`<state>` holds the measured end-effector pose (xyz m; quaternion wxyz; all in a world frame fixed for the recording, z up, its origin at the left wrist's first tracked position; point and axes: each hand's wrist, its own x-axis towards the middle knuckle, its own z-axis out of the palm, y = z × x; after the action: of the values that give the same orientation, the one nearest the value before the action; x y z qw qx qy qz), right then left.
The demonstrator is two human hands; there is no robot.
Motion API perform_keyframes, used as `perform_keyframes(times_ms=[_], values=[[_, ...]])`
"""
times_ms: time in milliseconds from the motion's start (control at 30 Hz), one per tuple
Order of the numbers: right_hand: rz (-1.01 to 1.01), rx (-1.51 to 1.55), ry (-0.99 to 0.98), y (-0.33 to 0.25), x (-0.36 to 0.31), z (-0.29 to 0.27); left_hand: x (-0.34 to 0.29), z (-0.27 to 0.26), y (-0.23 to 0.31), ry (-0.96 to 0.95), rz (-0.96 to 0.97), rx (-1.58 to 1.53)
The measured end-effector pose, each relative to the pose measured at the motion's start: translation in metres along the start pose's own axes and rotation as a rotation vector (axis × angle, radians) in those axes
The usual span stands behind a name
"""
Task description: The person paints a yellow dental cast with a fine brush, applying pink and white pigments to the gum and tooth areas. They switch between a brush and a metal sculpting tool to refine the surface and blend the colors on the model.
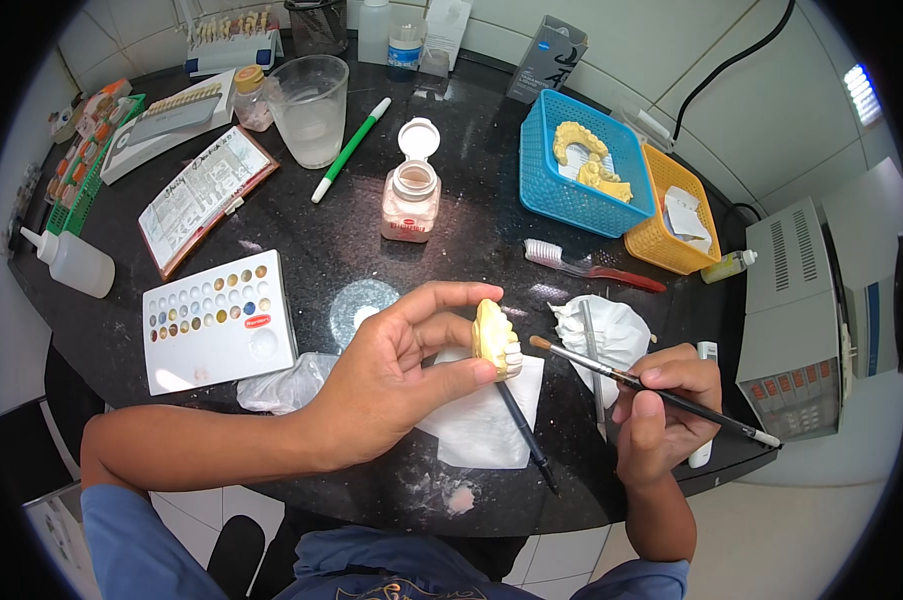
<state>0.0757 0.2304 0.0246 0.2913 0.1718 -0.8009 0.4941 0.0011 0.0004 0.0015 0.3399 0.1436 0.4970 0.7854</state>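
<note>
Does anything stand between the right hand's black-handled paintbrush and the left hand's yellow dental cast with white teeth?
Nothing visible does: an open gap separates the paintbrush in the right hand from the cast in the left hand. The crumpled white tissue lies lower, on the black tabletop.

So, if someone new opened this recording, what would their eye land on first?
Probably the yellow dental cast with whitish teeth, held near the middle of the view in the left hand, with the brush in the right hand pointing toward it. Next might come the bright blue basket at the upper right, with more yellow casts inside, and the white palette with coloured wells at the left.
</note>
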Motion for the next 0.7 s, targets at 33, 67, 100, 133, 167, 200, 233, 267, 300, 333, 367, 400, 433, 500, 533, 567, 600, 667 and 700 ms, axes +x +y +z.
perform_keyframes(times_ms=[33, 67, 100, 133, 167, 200, 233, 267, 300, 333, 367, 400, 433, 500, 533, 567, 600, 667, 700], values=[[0.004, 0.011, 0.014, -0.0005, 0.0001, 0.0012, 0.0, 0.0, 0.0, -0.002, 0.001, -0.002], [0.009, 0.021, 0.028, -0.001, 0.0002, 0.0018, 0.0001, 0.0, -0.0001, -0.005, 0.002, -0.005], [0.024, 0.043, 0.025, -0.0018, -0.0005, 0.0016, 0.0, -0.0001, -0.0004, -0.005, 0.008, -0.004], [0.039, 0.065, 0.022, -0.0031, -0.0019, 0.0012, 0.0, -0.0003, -0.001, -0.006, 0.015, -0.003], [0.054, 0.086, 0.02, -0.0042, -0.0028, 0.0009, -0.0001, -0.0005, -0.0014, -0.007, 0.022, -0.002], [0.072, 0.092, 0.018, -0.0054, -0.003, 0.0016, 0.0, -0.0003, -0.0014, -0.007, 0.024, 0.0], [0.09, 0.099, 0.016, -0.0067, -0.0032, 0.0034, 0.0002, -0.0001, -0.0013, -0.007, 0.027, 0.001], [0.108, 0.105, 0.014, -0.0073, -0.0034, 0.0046, 0.0003, 0.0, -0.0013, -0.007, 0.029, 0.003], [0.11, 0.106, 0.017, -0.0075, -0.0032, 0.005, 0.0002, -0.0001, -0.0014, -0.007, 0.028, 0.001], [0.111, 0.107, 0.021, -0.0075, -0.0029, 0.0053, 0.0001, -0.0003, -0.0016, -0.007, 0.027, -0.001], [0.113, 0.108, 0.024, -0.0074, -0.0025, 0.0055, 0.0001, -0.0004, -0.0017, -0.007, 0.026, -0.003], [0.106, 0.098, 0.027, -0.007, -0.0022, 0.0051, 0.0, -0.0003, -0.0014, -0.007, 0.023, -0.001], [0.099, 0.088, 0.03, -0.0061, -0.002, 0.0041, 0.0, -0.0001, -0.001, -0.007, 0.02, 0.001], [0.086, 0.08, 0.036, -0.0048, -0.0017, 0.0029, 0.0, -0.0001, -0.0003, -0.004, 0.015, 0.01], [0.081, 0.081, 0.039, -0.0044, -0.0016, 0.0026, 0.0, -0.0002, 0.0, -0.002, 0.014, 0.018], [0.075, 0.083, 0.042, -0.0038, -0.0015, 0.0025, 0.0, -0.0004, 0.0002, 0.0, 0.013, 0.025], [0.064, 0.063, 0.038, -0.0023, -0.0011, 0.0025, 0.0, -0.0006, -0.0002, -0.003, 0.013, 0.019], [0.042, 0.022, 0.03, 0.0006, -0.0001, 0.0028, -0.0001, -0.0014, -0.0014, -0.008, 0.013, 0.009], [0.05, 0.028, 0.04, 0.0001, 0.0004, 0.0036, 0.0, -0.0015, -0.0014, -0.007, 0.013, 0.004]])
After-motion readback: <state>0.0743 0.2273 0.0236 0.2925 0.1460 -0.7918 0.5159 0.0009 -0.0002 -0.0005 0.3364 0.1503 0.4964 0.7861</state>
